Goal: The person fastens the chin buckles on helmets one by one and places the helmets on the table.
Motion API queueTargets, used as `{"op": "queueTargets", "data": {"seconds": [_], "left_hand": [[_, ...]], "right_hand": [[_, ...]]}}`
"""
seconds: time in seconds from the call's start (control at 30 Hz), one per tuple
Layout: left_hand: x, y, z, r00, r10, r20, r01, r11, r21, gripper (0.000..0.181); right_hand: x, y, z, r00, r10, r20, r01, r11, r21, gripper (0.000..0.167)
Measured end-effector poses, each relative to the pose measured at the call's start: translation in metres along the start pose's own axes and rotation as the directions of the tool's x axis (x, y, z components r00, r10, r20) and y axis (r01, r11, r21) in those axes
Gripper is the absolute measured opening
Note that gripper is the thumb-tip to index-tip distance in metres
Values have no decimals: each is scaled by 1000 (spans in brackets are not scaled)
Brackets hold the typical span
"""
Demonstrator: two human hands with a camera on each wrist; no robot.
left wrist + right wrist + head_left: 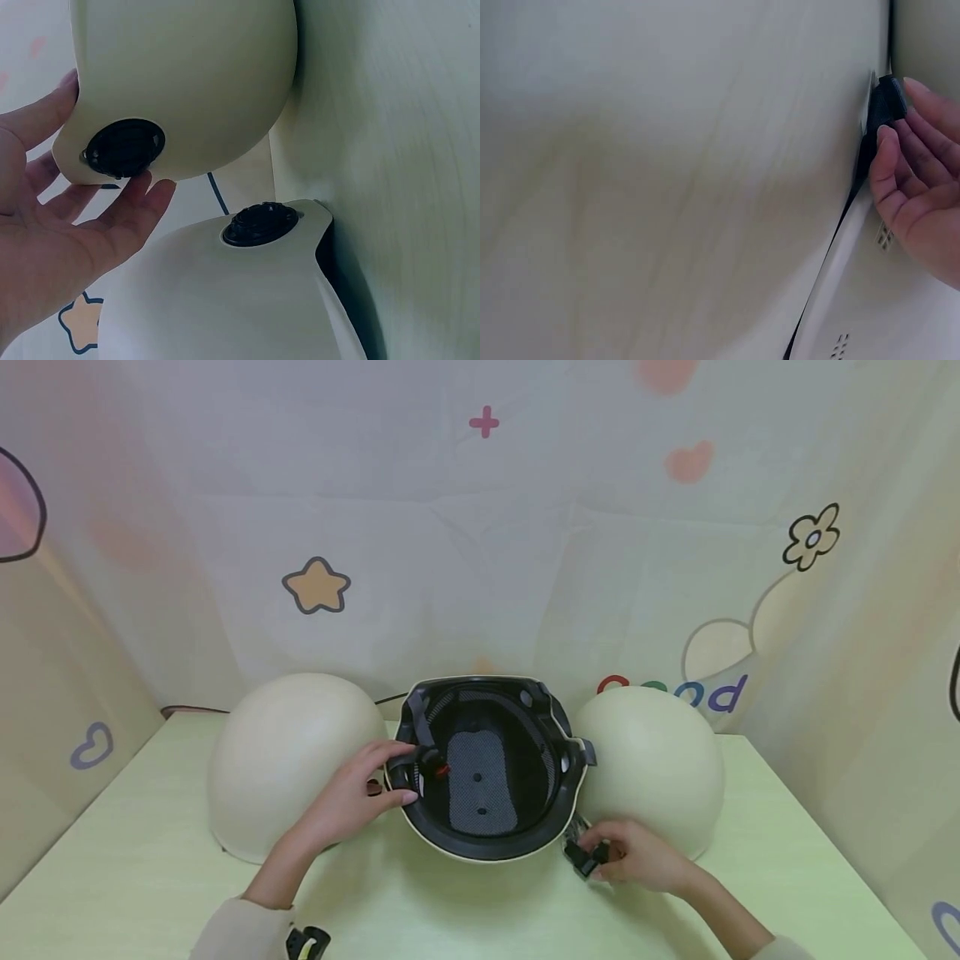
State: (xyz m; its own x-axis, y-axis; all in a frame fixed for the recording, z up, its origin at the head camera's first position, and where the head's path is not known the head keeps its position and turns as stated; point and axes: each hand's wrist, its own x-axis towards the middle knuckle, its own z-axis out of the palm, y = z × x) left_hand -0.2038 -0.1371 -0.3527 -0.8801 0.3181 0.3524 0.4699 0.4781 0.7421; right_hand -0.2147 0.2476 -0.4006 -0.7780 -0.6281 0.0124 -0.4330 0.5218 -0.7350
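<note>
Helmet, middle (483, 777): one, cream shell, black inside; opening turned up towards the head camera, set between two others at the bench's centre.
Left hand (358, 785): gripping the middle helmet's left rim, thumb on the near side.
Right hand (633, 856): pinching a black buckle (579, 858) between thumb and fingers, just right of the middle helmet's near rim.
Helmet, left (292, 760): cream, dome up on the bench.
Helmet, right (652, 768): cream, dome up, behind the right hand.
Round black fitting (126, 148): on the middle helmet's left side, beside the left fingertips.
Bench (90, 877): pale green top.
Backdrop cloth (420, 552): far side, printed with a star (317, 586) and a flower (812, 537).
</note>
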Motion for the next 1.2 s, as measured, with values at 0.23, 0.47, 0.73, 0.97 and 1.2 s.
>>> {"op": "queueTargets", "data": {"seconds": [0.23,0.47,0.73,0.97,1.2], "left_hand": [[0,-3,-1,1000,0,8,0,1000,11,50],[2,-5,0,1000,0,10,0,1000,26,52],[2,-5,0,1000,20,-8,-20,999,29,50],[0,-1,-1,999,33,-13,-32,999,22,47],[0,0,-1,999,38,-17,-38,999,21,46]], "right_hand": [[-6,3,0,998,-46,-34,45,999,-23,22],[-12,2,-3,998,-46,-33,47,999,25,17],[-22,-25,-28,994,84,-64,-71,982,178,15],[-22,-45,-50,982,-75,-171,104,981,165,17],[-12,-70,-61,961,-186,-204,228,952,206,15]]}}
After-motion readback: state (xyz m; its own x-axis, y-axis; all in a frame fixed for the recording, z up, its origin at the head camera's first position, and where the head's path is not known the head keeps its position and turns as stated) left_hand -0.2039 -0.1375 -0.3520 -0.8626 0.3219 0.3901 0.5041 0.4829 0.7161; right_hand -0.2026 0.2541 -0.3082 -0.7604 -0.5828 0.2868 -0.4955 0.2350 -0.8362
